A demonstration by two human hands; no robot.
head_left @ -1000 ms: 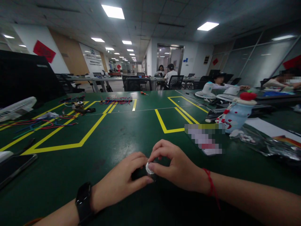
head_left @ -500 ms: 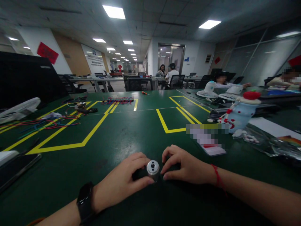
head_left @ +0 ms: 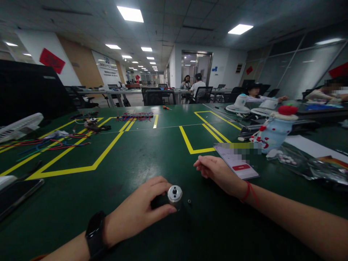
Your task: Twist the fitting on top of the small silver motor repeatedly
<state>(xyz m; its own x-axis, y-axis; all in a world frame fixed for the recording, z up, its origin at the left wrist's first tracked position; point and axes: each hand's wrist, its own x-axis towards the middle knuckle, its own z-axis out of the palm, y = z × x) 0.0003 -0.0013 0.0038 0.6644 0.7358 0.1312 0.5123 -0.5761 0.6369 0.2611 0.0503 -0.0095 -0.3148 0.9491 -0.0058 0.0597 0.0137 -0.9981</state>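
A silver cylindrical motor (head_left: 174, 197) stands on the green table, its end face with a dark central hole or shaft and small holes turned up. My left hand (head_left: 141, 208), with a black watch on the wrist, grips it between thumb and fingers. Just right of the motor lies a tiny metal ring-like part (head_left: 189, 201), apart from both hands. My right hand (head_left: 217, 172) hovers beyond it, beside a phone (head_left: 240, 163) with a lit screen. Its fingers are curled together, and I see nothing in them; their inner side is partly hidden.
Loose coloured wires (head_left: 59, 141) lie at left, near a dark phone (head_left: 21, 195). A wire bundle (head_left: 136, 116) and a screwdriver (head_left: 167, 108) are farther back. At right stand a blue cup (head_left: 277, 134), plastic bags (head_left: 312, 165) and white fans (head_left: 237, 105). Several people sit beyond.
My right hand has drawn away from the motor, up and to the right, its fingers closing. The tiny part now shows on the table. My left hand keeps its hold.
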